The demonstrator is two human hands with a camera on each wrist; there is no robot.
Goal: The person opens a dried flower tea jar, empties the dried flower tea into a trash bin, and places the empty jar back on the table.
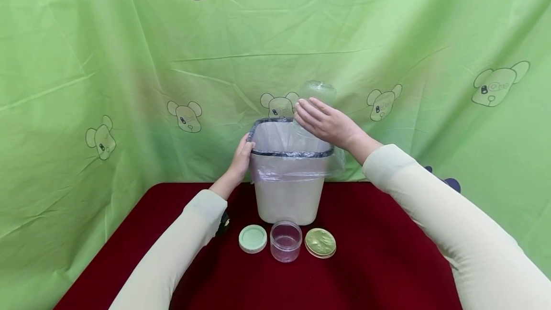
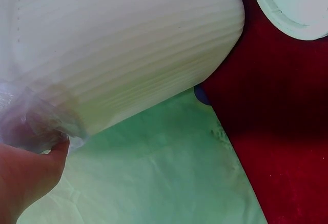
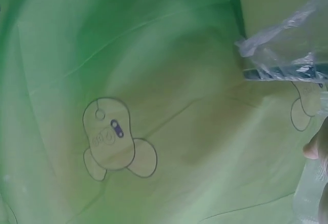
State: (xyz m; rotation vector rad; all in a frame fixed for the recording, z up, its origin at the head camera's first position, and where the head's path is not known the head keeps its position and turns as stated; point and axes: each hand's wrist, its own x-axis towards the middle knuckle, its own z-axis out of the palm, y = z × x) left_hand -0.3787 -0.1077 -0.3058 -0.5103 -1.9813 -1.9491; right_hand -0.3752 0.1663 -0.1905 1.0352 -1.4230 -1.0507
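Observation:
A pale waste bin (image 1: 288, 200) lined with a clear plastic bag (image 1: 281, 170) stands on the table, its rim dark. My left hand (image 1: 239, 160) grips the bin's left rim through the bag; in the left wrist view the thumb lies against the crumpled film (image 2: 38, 124). Over the bin's right side, my right hand (image 1: 328, 124) holds a clear jar (image 1: 320, 91) tilted bottom up, its lower part hidden by the fingers and bag. Only part of that hand (image 3: 320, 147) and the jar (image 3: 307, 198) enter the right wrist view.
In front of the bin sit a pale green screw lid (image 1: 252, 238), a clear open-topped round tub (image 1: 286, 250) and a gold foil-like disc (image 1: 320, 242). A dark red cloth (image 1: 366, 262) covers the table. Green printed fabric (image 1: 215, 61) hangs close behind the bin.

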